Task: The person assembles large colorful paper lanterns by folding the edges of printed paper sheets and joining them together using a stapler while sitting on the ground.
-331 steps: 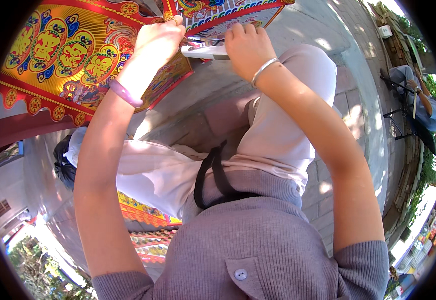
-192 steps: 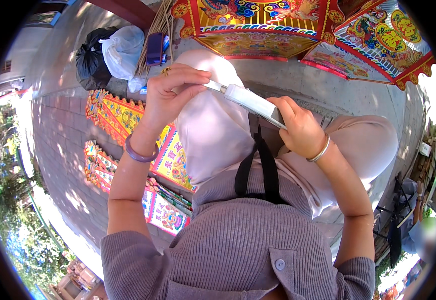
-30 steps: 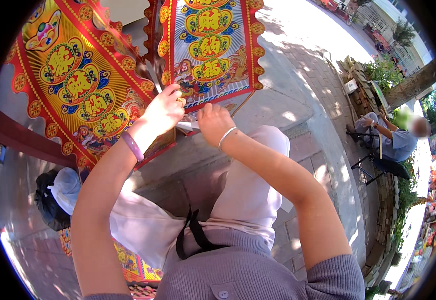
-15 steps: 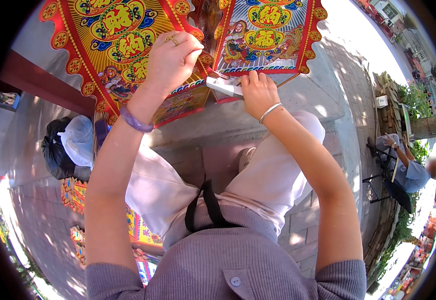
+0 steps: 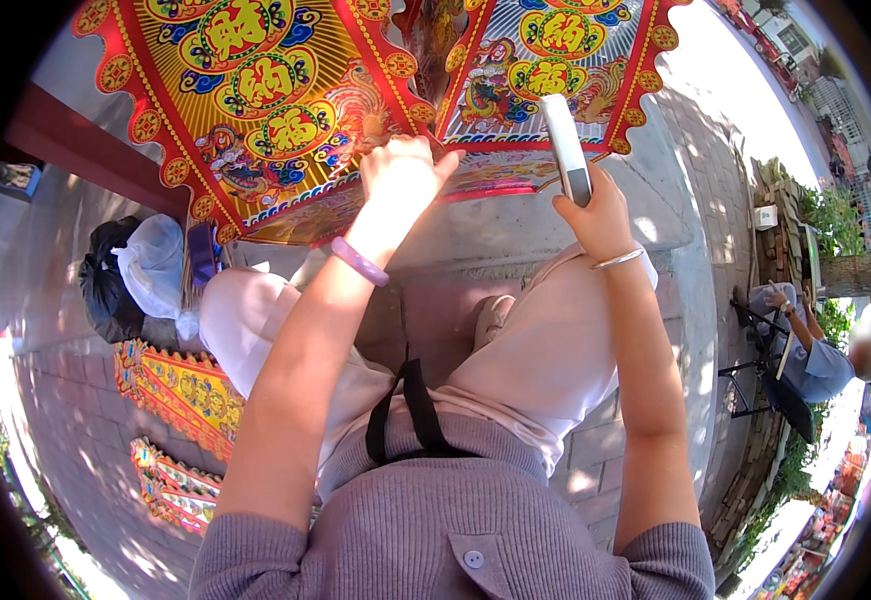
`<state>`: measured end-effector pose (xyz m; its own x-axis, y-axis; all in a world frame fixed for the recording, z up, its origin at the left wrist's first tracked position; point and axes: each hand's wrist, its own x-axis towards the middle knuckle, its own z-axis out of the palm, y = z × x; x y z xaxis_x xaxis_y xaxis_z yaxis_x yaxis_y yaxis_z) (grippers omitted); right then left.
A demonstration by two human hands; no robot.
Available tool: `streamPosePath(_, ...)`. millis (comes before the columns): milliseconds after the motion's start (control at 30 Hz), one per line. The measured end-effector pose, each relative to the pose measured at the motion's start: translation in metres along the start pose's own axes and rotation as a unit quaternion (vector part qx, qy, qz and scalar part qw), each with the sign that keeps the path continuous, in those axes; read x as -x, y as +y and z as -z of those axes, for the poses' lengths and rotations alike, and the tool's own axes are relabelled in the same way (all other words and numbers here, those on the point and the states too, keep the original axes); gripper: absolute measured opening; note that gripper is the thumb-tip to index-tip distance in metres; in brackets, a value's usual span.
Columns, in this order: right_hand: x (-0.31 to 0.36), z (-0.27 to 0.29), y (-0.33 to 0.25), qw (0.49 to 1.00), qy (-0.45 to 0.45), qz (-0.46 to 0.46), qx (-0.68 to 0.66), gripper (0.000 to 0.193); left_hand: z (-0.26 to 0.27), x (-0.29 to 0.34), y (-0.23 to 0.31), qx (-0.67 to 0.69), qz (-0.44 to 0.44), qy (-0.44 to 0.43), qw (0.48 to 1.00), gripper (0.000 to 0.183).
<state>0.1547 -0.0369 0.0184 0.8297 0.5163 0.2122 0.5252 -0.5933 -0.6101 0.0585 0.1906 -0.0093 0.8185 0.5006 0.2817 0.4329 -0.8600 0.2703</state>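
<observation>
In front of me stand two decorated panels joined into one red-edged paper structure: a gold panel (image 5: 286,100) on the left and a silver panel (image 5: 506,115) on the right. My left hand (image 5: 396,175) is closed at the lower corner where they meet, gripping the folded bottom edge; its fingertips are partly hidden. A white and grey stapler (image 5: 566,145) rises out of my right hand (image 5: 601,222), whose fingers wrap its lower end. It is upright in front of the silver panel, away from the corner.
Black and white plastic bags (image 5: 151,265) sit on the left. More decorated paper pieces (image 5: 181,390) lie on the brick paving below them. A red beam (image 5: 106,150) runs behind the gold panel. At far right a seated person (image 5: 806,345) is on a dark chair.
My right hand has drawn the stapler away from the panel's bottom edge to the right and tipped it upright. My left hand has moved right and lower, onto the corner between the panels.
</observation>
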Motion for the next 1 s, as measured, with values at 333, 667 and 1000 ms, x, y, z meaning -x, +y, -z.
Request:
streamPosePath(333, 0.005, 0.026, 0.020, 0.921, 0.190, -0.062, -0.335, 0.022, -0.037, 0.011, 0.005, 0.000, -0.002, 0.138, 0.990, 0.025)
streamPosePath(667, 0.000, 0.075, 0.124, 0.854, 0.345, -0.077, -0.381, 0.025, -0.042, 0.027, -0.016, -0.001, -0.042, 0.174, 0.984, 0.023)
streamPosePath(1000, -0.045, -0.051, 0.297, 0.936, 0.043, -0.340, 0.081, 0.056, -0.036, 0.076, -0.096, 0.128, 0.003, 0.122, 0.984, 0.017)
